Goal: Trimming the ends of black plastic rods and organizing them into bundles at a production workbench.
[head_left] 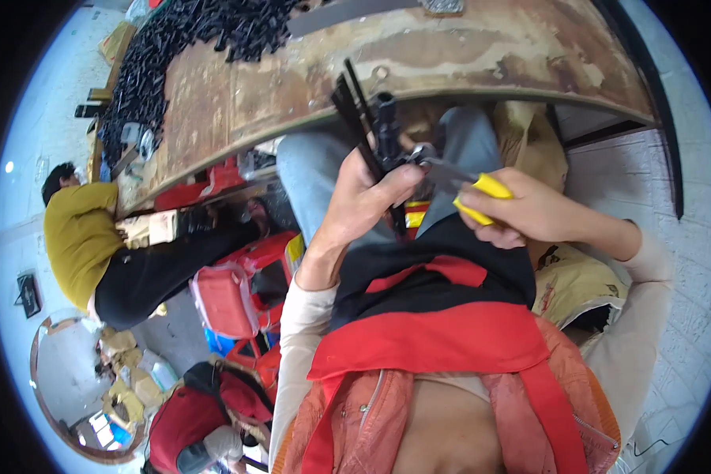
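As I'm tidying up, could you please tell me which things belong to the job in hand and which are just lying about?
Belong to the job: black parts in the left hand; yellow-handled pliers in the right hand; probably the black pile on the table, whose pieces look similar.
Apparently just lying about: red plastic chair; tan sack, contents unclear.

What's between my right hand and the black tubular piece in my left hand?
The head view shows a yellow-handled metal hand tool, its front end there, held by your right hand.
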Motion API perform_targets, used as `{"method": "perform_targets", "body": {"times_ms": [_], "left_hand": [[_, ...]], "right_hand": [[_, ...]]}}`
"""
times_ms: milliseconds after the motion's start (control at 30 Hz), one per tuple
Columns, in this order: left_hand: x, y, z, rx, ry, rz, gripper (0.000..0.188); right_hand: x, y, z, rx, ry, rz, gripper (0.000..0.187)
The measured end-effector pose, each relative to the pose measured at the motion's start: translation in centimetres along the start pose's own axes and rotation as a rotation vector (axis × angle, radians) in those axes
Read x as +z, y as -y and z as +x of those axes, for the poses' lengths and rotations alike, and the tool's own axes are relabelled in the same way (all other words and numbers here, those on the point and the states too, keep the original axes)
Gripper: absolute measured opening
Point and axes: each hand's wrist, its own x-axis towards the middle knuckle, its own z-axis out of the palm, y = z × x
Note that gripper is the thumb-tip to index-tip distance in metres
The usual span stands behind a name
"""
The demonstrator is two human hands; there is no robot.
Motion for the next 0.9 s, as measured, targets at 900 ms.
{"method": "perform_targets", "body": {"times_ms": [900], "left_hand": [[-2.4, 1.6, 2.2, 0.049, -0.076, -0.071, 0.030]], "right_hand": [[-21.1, 12.3, 13.4, -0.501, -0.934, -1.152, 0.027]]}}
